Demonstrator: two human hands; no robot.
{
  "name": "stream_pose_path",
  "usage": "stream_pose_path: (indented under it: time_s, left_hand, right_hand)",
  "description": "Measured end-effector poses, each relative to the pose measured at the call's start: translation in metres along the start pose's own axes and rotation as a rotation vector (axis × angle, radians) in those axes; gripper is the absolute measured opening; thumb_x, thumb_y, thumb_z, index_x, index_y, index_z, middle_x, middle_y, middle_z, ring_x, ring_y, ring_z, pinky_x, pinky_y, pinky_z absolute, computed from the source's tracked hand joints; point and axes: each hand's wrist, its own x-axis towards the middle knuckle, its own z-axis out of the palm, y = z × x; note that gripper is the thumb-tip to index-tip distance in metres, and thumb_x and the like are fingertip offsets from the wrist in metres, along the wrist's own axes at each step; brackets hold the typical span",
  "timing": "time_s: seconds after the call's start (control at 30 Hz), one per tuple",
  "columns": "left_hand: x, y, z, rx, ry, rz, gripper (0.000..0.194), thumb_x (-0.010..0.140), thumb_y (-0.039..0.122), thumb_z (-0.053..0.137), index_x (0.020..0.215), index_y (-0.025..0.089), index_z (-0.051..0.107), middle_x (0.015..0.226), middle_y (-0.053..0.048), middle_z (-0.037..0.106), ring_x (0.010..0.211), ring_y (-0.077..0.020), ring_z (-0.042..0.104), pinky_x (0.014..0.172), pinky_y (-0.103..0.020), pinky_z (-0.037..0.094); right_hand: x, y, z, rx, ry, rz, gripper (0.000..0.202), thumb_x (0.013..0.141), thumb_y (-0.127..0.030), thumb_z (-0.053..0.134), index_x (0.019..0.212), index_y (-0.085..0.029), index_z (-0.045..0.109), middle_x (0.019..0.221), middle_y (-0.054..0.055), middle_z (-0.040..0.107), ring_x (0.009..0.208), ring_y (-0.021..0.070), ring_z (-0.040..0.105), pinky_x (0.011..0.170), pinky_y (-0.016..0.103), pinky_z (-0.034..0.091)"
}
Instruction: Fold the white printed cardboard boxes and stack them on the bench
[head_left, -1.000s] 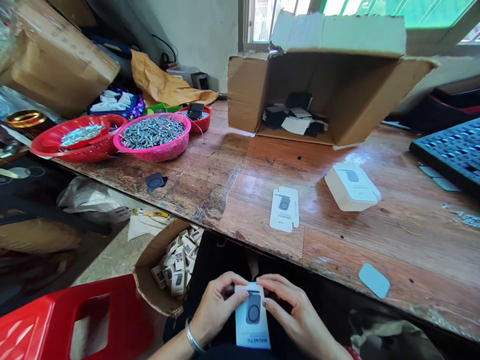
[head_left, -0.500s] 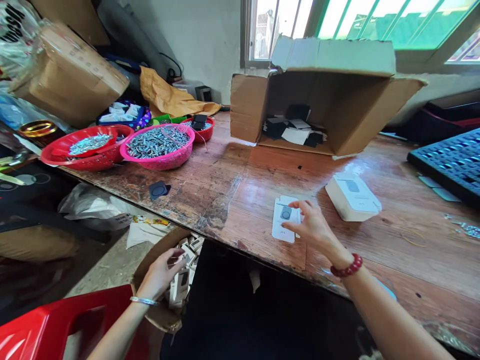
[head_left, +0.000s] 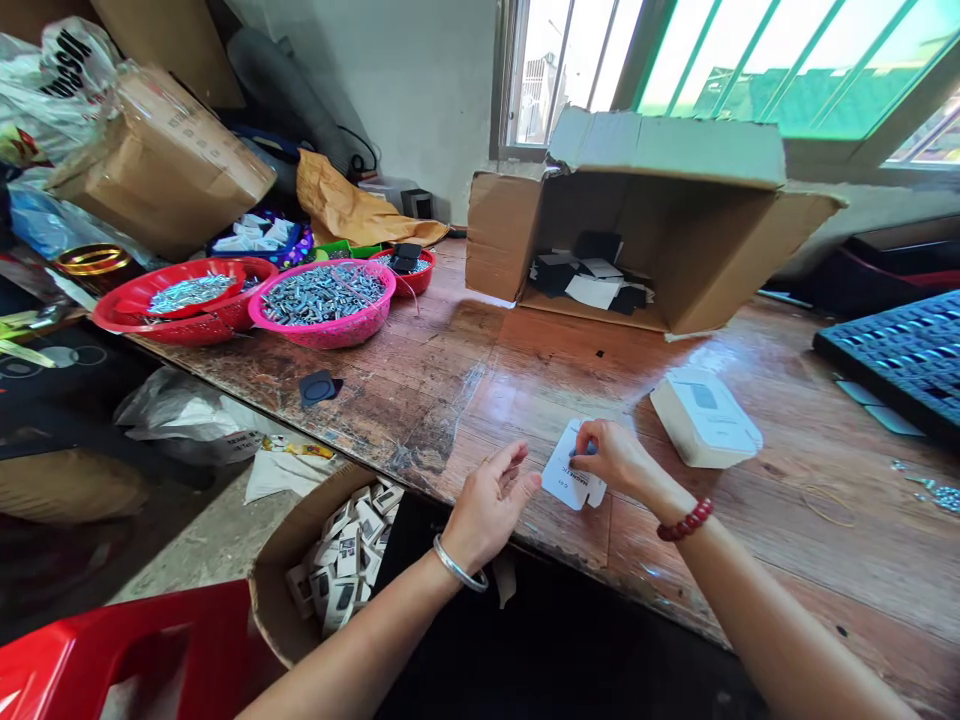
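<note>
A flat white printed card (head_left: 561, 478) lies slightly tilted near the front edge of the wooden table. Over its upper right part is my right hand (head_left: 609, 455), fingers pinched at the card's surface and hiding part of the print. My left hand (head_left: 491, 505) hovers just left of the card, with fingers apart and nothing in them. To the right of my right hand sits a stack of white cards (head_left: 706, 418).
An open cardboard box (head_left: 495, 235) with black and white pieces stands behind. Pink (head_left: 330, 332) and red (head_left: 169, 330) baskets of metal parts are back left. A carton (head_left: 274, 590) of small white boxes is below the table edge. A black tray (head_left: 900, 345) lies right.
My left hand has risen from the carton of small boxes to beside the card. The card has turned a little, and my right hand's fingers have closed on it. The view has shifted slightly.
</note>
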Motion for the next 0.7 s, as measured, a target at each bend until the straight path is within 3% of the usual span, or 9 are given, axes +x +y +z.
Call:
stream_pose_path:
  time_s: [0.07,0.13,0.23,0.33,0.47,0.6,0.7]
  left_hand:
    - [0.006,-0.004,0.000,-0.027,-0.035,-0.050,0.051,0.089,0.034,0.060,0.135,0.012,0.054,0.135,-0.018,0.061,0.124,-0.0284,0.058,0.108,-0.046,0.044]
    - [0.008,-0.006,0.000,0.032,-0.065,-0.058,0.052,0.089,0.034,0.060,0.136,0.012,0.053,0.136,-0.019,0.060,0.125,-0.0292,0.057,0.108,-0.046,0.044]
    - [0.008,-0.005,0.006,0.231,-0.093,0.049,0.052,0.085,0.031,0.066,0.135,0.016,0.055,0.135,-0.016,0.060,0.124,-0.0299,0.056,0.108,-0.046,0.044]
    - [0.008,-0.004,0.019,0.436,-0.145,0.167,0.051,0.082,0.024,0.070,0.131,0.019,0.058,0.131,-0.014,0.061,0.123,-0.0302,0.054,0.108,-0.047,0.041]
    - [0.010,-0.008,0.035,0.642,-0.107,0.185,0.052,0.074,0.017,0.075,0.125,0.019,0.062,0.128,-0.014,0.059,0.120,-0.0331,0.051,0.104,-0.050,0.042]
    - [0.012,-0.016,0.039,0.620,-0.037,0.141,0.077,0.069,0.013,0.077,0.140,0.018,0.047,0.134,-0.015,0.056,0.125,-0.0347,0.047,0.108,-0.053,0.036]
    - [0.014,-0.012,0.033,0.457,-0.060,0.062,0.086,0.067,0.015,0.078,0.144,0.018,0.041,0.137,-0.015,0.055,0.128,-0.0344,0.045,0.110,-0.050,0.033]
  right_hand:
    - [-0.008,0.000,0.003,-0.002,0.031,-0.001,0.018,0.064,-0.022,0.075,0.074,-0.021,0.060,0.079,0.003,0.062,0.079,0.0224,0.058,0.069,0.029,0.042]
    - [-0.012,0.002,0.005,-0.012,0.088,0.027,0.035,0.062,-0.027,0.078,0.090,-0.020,0.061,0.097,0.009,0.063,0.092,0.0289,0.057,0.075,0.035,0.043]
    - [-0.008,0.009,0.005,-0.031,0.138,0.079,0.056,0.058,-0.033,0.081,0.106,-0.017,0.056,0.108,0.017,0.059,0.102,0.0369,0.053,0.079,0.042,0.043]
    - [0.002,0.014,0.004,-0.039,0.099,0.114,0.060,0.051,-0.035,0.085,0.101,-0.015,0.058,0.096,0.015,0.062,0.096,0.0370,0.057,0.076,0.040,0.043]
    - [0.011,0.010,-0.004,-0.035,0.015,0.159,0.052,0.044,-0.031,0.088,0.087,-0.017,0.062,0.075,0.007,0.063,0.078,0.0293,0.060,0.063,0.031,0.040]
    - [0.004,0.000,-0.018,-0.006,0.000,0.115,0.026,0.056,-0.029,0.082,0.066,-0.020,0.060,0.062,0.001,0.059,0.065,0.0213,0.057,0.056,0.028,0.035]
    - [-0.011,-0.012,-0.029,0.036,-0.009,0.026,0.028,0.065,-0.031,0.076,0.052,-0.021,0.054,0.054,-0.003,0.054,0.060,0.0171,0.053,0.057,0.028,0.035]
